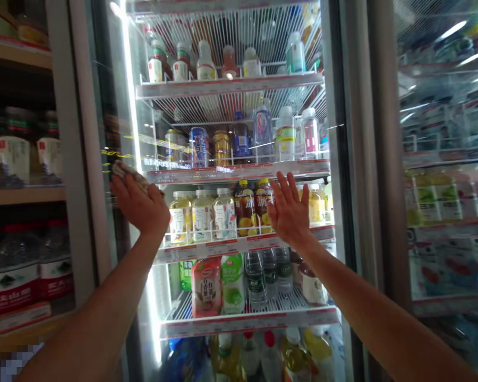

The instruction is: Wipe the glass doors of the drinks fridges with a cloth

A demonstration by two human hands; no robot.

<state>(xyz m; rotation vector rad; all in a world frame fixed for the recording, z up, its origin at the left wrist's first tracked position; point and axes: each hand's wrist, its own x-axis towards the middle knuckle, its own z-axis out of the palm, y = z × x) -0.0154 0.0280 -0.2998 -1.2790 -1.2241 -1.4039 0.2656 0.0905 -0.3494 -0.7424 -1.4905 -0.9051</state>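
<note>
A tall glass fridge door [239, 172] stands closed in front of me, with lit shelves of drinks behind it. Over the left part of the glass, my left hand [141, 204] presses a crumpled, light brown cloth [131, 174]. That hand's fingers are bent over the cloth. My right hand [289, 209] is at the middle right of the glass, fingers spread and holding nothing. Whether its palm touches the pane cannot be made out. Behind the glass near it are dark bottles with yellow caps [245, 207] and tea bottles [202, 215].
Left of the door is a shelf [24, 196] with bottles, including large ones with red labels [18, 268]. A metal door frame [372, 159] separates this fridge from another glass-fronted one [450, 207] on the right. Reflections of lights lie on the glass.
</note>
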